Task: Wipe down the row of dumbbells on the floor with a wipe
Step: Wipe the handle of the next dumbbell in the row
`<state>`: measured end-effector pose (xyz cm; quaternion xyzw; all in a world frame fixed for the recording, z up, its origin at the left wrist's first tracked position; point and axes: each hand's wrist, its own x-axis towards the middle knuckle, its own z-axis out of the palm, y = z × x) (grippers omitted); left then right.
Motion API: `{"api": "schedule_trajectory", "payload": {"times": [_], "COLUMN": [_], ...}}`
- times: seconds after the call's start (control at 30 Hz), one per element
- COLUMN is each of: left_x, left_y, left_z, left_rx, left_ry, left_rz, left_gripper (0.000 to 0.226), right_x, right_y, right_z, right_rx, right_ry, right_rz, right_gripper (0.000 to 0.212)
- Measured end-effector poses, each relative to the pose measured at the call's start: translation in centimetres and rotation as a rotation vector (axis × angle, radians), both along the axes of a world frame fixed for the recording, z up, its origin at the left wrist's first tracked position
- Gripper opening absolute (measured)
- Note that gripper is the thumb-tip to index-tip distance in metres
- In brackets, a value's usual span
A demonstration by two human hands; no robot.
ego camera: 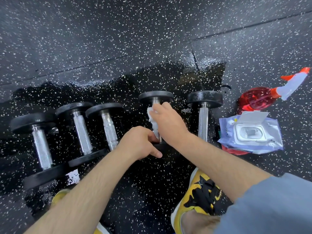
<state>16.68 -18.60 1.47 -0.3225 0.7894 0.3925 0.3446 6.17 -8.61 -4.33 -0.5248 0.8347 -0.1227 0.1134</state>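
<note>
Dumbbells (109, 130) lie in a row of five on the black speckled rubber floor (118, 39), handles pointing away from the person and black round end plates at both ends. Counting from the left, the first dumbbell (41, 144), second dumbbell (82, 134) and third dumbbell (110, 132) lie close together. The fourth dumbbell (156, 97) and fifth dumbbell (203, 122) stand a little apart from them and from each other.

The right hand (168, 122) is on the knurled steel handle of the fourth dumbbell, its fingers curled round a crumpled white wipe (152, 119) and pressing it against the bar. The wipe shows along the left side of the hand, from near the far plate down toward the near one.

The left hand (140, 142) holds the near end of the same dumbbell: fingers curled over the top of the near plate, thumb laid along its front face.

A glossy wet patch (168, 76) darkens the floor under and beyond the row.

To the right of the fifth dumbbell lies a pack of wipes (249, 132) with its white flip lid open. Just beyond it a red spray bottle (256, 98) lies on its side, with a white and orange trigger head.

At the lower edge a yellow-and-black shoe (202, 191) sits beneath the right forearm, and the toe of a second yellow shoe (59, 196) shows beside the left forearm.
</note>
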Motion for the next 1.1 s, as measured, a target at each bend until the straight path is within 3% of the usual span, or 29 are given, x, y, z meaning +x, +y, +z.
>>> {"api": "schedule_trajectory", "payload": {"times": [0.07, 0.13, 0.23, 0.33, 0.53, 0.6, 0.67, 0.77, 0.87, 1.0, 1.07, 1.1], "left_x": [0.1, 0.1, 0.1, 0.3, 0.3, 0.3, 0.5, 0.5, 0.5, 0.7, 0.7, 0.7], "left_y": [0.1, 0.1, 0.1, 0.1, 0.2, 0.1, 0.2, 0.3, 0.5, 0.3, 0.3, 0.3], "left_z": [0.0, -0.1, -0.2, -0.2, 0.1, 0.1, 0.1, 0.0, -0.2, -0.1, -0.2, -0.2], "left_rx": [0.000, -0.007, -0.010, -0.010, -0.007, -0.012, -0.024, -0.026, -0.028, -0.033, -0.033, -0.033], "left_ry": [0.001, -0.003, -0.005, 0.019, 0.014, 0.022, 0.033, 0.036, 0.052, 0.048, 0.053, 0.054], "left_rz": [0.007, 0.014, 0.011, 0.011, 0.010, 0.011, 0.005, -0.002, 0.003, 0.002, 0.008, 0.011], "left_gripper": [0.055, 0.051, 0.047, 0.048, 0.043, 0.045, 0.044, 0.040, 0.038, 0.043, 0.043, 0.042], "right_x": [-0.3, -1.1, -2.5, -1.0, -2.2, -1.4, -1.3, -3.3, -3.6, -2.4, -2.3, -1.9], "right_y": [-0.4, -0.9, -2.0, -0.9, -0.4, -0.8, -0.1, 0.1, -0.4, 2.2, 2.9, 2.7], "right_z": [-0.1, 0.1, 1.0, 0.6, 0.1, 0.0, -0.2, -0.3, -0.5, -1.0, -1.5, -1.6], "right_rx": [0.172, 0.262, 0.305, 0.376, 0.200, 0.239, 0.204, 0.137, 0.116, 0.060, -0.077, -0.110], "right_ry": [0.165, 0.233, 0.232, 0.318, 0.273, 0.326, 0.257, 0.152, 0.148, 0.059, -0.044, -0.100], "right_rz": [0.320, 0.452, 0.488, 0.591, 0.447, 0.540, 0.628, 0.511, 0.322, 0.324, 0.139, 0.023], "right_gripper": [0.011, 0.004, 0.017, 0.010, 0.009, 0.007, 0.013, 0.034, 0.036, 0.054, 0.056, 0.047]}}
